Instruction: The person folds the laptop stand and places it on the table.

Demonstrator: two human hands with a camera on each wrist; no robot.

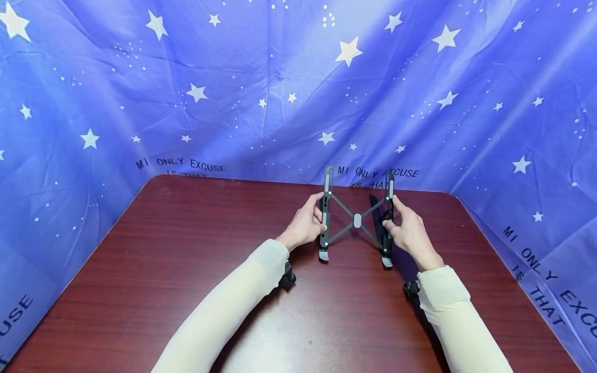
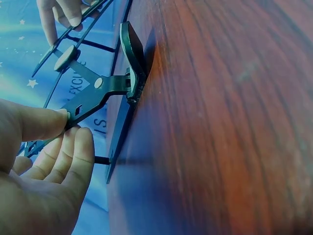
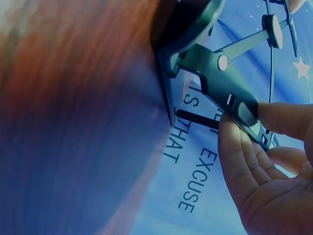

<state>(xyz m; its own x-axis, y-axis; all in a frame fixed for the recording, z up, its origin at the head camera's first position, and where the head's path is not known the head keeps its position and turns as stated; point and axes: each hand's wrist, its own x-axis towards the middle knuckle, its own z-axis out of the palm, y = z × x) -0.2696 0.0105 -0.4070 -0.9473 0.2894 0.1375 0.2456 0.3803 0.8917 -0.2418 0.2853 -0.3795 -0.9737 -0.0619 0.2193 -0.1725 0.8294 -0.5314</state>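
Note:
A black folding stand with grey pads and X-shaped crossbars is spread out on the table. The left hand pinches its left side rail between thumb and fingers; in the left wrist view the thumb of that hand presses the rail near a slot. On the other side the right hand grips the right rail, thumb on the inner face. The right wrist view shows this hand with its fingers along the rail. Two hooked feet stick out at the near end.
The dark red wooden table ends at the back against a blue curtain with white stars and lettering. Black wrist cameras sit under both cream sleeves, the left one over the table.

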